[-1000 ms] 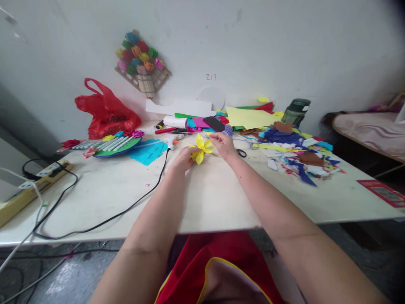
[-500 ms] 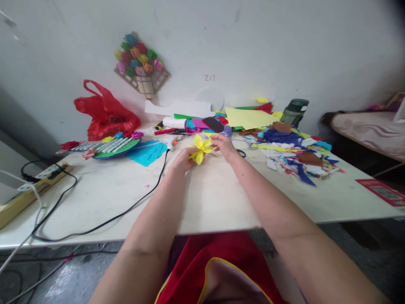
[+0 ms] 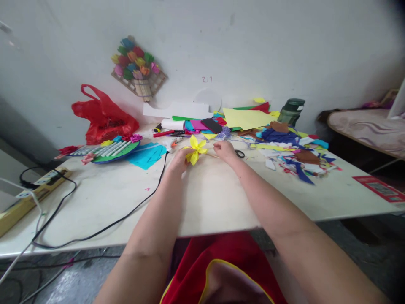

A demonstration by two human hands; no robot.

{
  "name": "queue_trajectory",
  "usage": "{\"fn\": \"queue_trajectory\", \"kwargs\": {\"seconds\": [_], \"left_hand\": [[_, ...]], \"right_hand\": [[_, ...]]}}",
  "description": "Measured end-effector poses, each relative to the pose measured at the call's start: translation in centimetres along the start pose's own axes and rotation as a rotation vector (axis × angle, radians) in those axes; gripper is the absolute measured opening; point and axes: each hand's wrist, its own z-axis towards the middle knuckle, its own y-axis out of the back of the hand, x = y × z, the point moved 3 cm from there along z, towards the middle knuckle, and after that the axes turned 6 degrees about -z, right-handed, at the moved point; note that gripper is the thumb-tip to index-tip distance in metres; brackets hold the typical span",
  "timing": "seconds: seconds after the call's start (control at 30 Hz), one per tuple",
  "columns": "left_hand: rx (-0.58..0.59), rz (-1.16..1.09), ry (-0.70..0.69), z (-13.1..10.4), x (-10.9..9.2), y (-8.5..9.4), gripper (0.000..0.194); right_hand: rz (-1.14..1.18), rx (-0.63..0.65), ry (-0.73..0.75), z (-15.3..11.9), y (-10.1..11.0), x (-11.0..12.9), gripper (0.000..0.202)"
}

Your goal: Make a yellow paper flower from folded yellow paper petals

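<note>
A yellow paper flower [image 3: 196, 150] with pointed petals faces up over the middle of the white table [image 3: 215, 194]. My left hand [image 3: 179, 161] is closed on the flower's left side; some of its fingers are hidden behind the petals. To the right, apart from the petals, my right hand [image 3: 224, 150] has its fingers curled together. What they hold, if anything, is too small to make out. A thin pale stick [image 3: 212, 156] shows between the flower and my right hand. Black scissor handles [image 3: 239, 154] lie just right of that hand.
A glue gun [image 3: 169, 147] with a black cord lies left of my hands, beside blue paper [image 3: 147, 156] and a green craft board [image 3: 117, 153]. Paper scraps [image 3: 303, 158] pile up at right. A green bottle [image 3: 291, 111], phone [image 3: 211, 125] and red bag [image 3: 109, 120] stand or lie behind.
My right hand has come away from the petals and its fingers have curled in. The flower stays in my left hand, turned slightly. The whole view has shifted a little.
</note>
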Motion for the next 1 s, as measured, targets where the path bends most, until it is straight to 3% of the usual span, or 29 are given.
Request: {"fn": "queue_trajectory", "kwargs": {"seconds": [0.2,0.4,0.6,0.8,1.0], "left_hand": [[0.014,0.026,0.020,-0.1,0.2,0.0,0.028],[0.028,0.057,0.000,-0.1,0.3,0.0,0.033],[0.029,0.092,-0.008,0.1,0.5,0.1,0.031],[-0.005,0.135,0.005,0.3,0.6,0.4,0.032],[-0.004,0.139,0.003,0.0,0.4,0.5,0.031]], "right_hand": [[-0.375,0.158,0.173,-2.0,-0.6,2.7,0.028],[-0.522,0.245,0.175,-2.5,-0.5,3.0,0.038],[-0.415,0.250,-0.003,-2.0,0.3,2.1,0.029],[-0.276,0.067,-0.111,-0.8,1.2,0.7,0.031],[0.224,0.026,-0.155,-0.8,0.2,1.1,0.029]]}}
